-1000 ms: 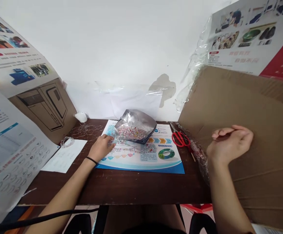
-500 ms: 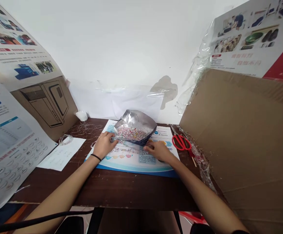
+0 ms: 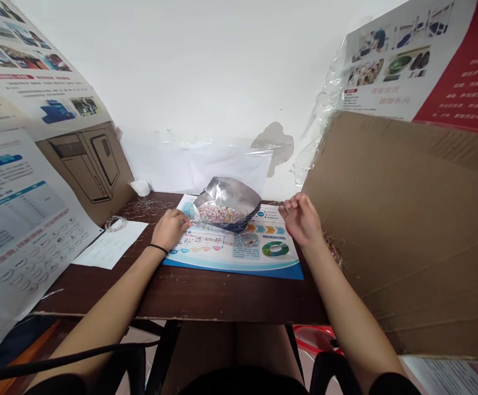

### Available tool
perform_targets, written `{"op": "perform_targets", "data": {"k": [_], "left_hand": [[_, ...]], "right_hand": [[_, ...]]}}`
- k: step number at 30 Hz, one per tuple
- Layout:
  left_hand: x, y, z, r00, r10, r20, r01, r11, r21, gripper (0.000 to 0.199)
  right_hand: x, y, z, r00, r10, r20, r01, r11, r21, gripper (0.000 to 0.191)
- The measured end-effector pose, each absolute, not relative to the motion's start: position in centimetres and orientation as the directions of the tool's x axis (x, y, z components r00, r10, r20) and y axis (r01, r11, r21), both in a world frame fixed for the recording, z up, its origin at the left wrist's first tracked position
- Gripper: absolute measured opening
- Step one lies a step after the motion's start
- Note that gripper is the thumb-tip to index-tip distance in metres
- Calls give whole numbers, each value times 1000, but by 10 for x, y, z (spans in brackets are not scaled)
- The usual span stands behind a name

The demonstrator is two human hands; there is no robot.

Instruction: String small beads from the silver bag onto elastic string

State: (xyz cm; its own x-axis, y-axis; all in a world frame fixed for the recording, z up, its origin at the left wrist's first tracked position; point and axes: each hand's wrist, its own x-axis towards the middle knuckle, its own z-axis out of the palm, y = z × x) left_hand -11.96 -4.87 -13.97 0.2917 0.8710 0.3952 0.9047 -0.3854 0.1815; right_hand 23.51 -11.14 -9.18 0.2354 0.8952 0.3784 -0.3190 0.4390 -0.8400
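Observation:
A crumpled silver foil bag (image 3: pixel 226 201) lies open on a printed paper mat (image 3: pixel 239 262), with small pink and white beads (image 3: pixel 218 214) showing inside. My left hand (image 3: pixel 170 230) rests on the mat, its fingertips close to the bag's left corner. Whether those fingers pinch a fine strand is too small to tell. My right hand (image 3: pixel 302 219) is raised at the mat's far right corner, fingers loosely curled around nothing visible. It stands apart from the bag. The red scissors seen earlier are hidden here.
A tangle of fine wire (image 3: pixel 148 207) and a small bead loop (image 3: pixel 115 223) lie on the dark wooden table (image 3: pixel 206 293), beside a white paper sheet (image 3: pixel 109 245). A large cardboard panel (image 3: pixel 403 219) stands at the right. Printed posters cover the left side. A black cable (image 3: pixel 70 351) crosses the lower left.
My right hand has moved from the mat's middle up and right, away from the bag. My left hand stays beside the bag, and the scissors have gone out of sight.

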Motion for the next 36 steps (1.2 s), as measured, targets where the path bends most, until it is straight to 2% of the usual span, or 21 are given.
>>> {"op": "perform_targets", "data": {"k": [3,5,8,10,12,16,19,21,25,28,36], "left_hand": [[-120,-51,-135,331,866,375,911,-397,112,18],[-118,-54,-133,335,862,381,912,-398,99,17],[-112,-59,-131,337,818,465,898,-428,103,31],[-106,-61,-132,355,778,518,874,-473,112,36],[-102,-61,-133,360,776,518,868,-482,119,40],[-103,-55,-137,334,859,387,915,-395,86,40],[-110,-52,-137,293,867,402,930,-357,91,34],[-117,-52,-135,322,852,412,906,-403,126,38],[-139,-50,-132,436,846,305,828,-511,233,45],[-152,-44,-134,439,840,320,821,-520,236,39],[-144,-42,-140,395,850,348,825,-495,273,32]], "right_hand": [[254,-112,-84,353,842,409,-426,533,-731,25],[260,-112,-81,429,782,452,-392,612,-687,24],[262,-114,-79,582,587,562,-93,735,-671,23],[262,-117,-77,655,432,620,152,728,-668,22],[263,-120,-75,691,297,659,327,685,-651,22],[271,-126,-72,677,39,735,554,630,-544,21],[273,-126,-73,649,-42,760,633,584,-508,22],[273,-124,-75,635,-28,772,642,575,-507,20],[271,-115,-85,609,46,792,651,542,-532,19],[269,-107,-95,611,144,778,631,506,-589,18],[242,-94,-124,574,518,634,316,574,-756,21]]}}
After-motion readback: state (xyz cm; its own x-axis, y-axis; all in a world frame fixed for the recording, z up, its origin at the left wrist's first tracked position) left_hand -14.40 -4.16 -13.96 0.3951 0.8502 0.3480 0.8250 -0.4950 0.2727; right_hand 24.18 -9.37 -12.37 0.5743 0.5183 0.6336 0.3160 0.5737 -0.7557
